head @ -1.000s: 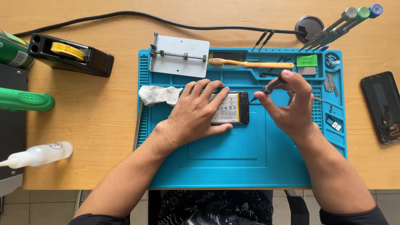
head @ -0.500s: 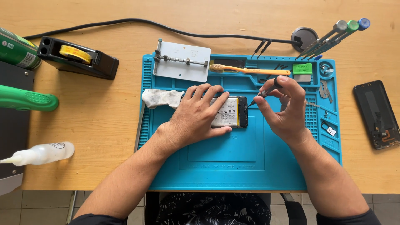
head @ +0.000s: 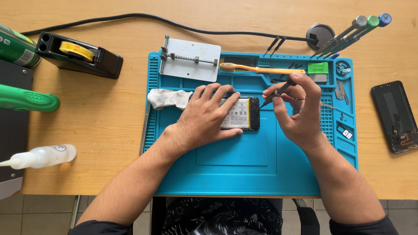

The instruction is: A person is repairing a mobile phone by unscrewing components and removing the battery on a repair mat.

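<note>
**Phone under the driver, back cover already off**

Phone (head: 241, 114) lies opened on the blue repair mat (head: 244, 174), its pale battery facing up. The left hand (head: 204, 119) is pressed flat over the phone's left part, fingers spread, pinning it down rather than closing around it. The right hand (head: 300, 113) pinches a thin black screwdriver (head: 278, 92) between thumb and fingers, and the tip meets the phone's dark right end, just left of that pinch.

As a judgement, the work is in its middle: the phone already stands open, and a black back cover (head: 396, 115) lies well to the right of the pinch, off the mat. The battery is still seated in the body, so removal of the inner parts looks unfinished. Whether any screws are out cannot be told.

Just beyond the pinning hand sit a white cloth wad (head: 167, 98), a metal holding jig (head: 191, 58) and a toothbrush (head: 257, 68). 3 more drivers (head: 352, 32) lie beyond the right hand. Far left of both hands, on the wooden desk (head: 100, 122), are a tape dispenser (head: 78, 54) and a squeeze bottle (head: 41, 156). Grey floor tiles show below the desk edge.
</note>
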